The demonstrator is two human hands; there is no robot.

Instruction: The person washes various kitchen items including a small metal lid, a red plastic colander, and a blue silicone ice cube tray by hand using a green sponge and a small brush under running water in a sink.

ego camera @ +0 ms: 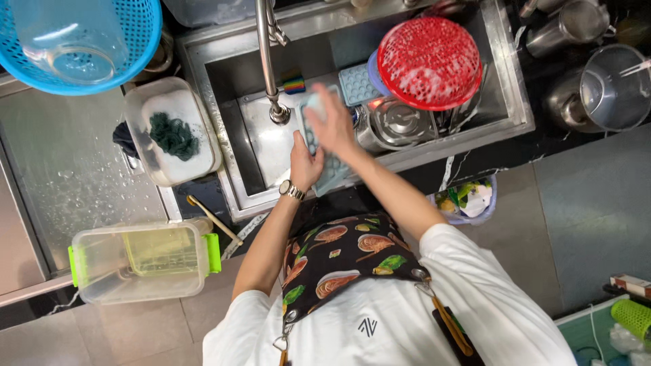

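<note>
Both my hands are over the steel sink point(224, 81). My left hand point(305, 161), with a watch on the wrist, grips a pale blue gridded tray point(333, 175) that stands tilted over the basin. On the tray's upper part lies my right hand point(333, 123), closed around a pale sponge-like pad point(314, 103); what the pad is stays unclear. A second blue gridded tray point(354, 84) lies deeper in the sink, to the right of the tap point(268, 61).
A foamy red colander point(428, 62) rests on steel pots point(400, 123) in the sink. Left: a clear tub with a green scrubber point(173, 134), a blue basket point(135, 54), a green-latched clear box point(142, 261). Right: steel jugs point(603, 88), a small bin point(466, 200).
</note>
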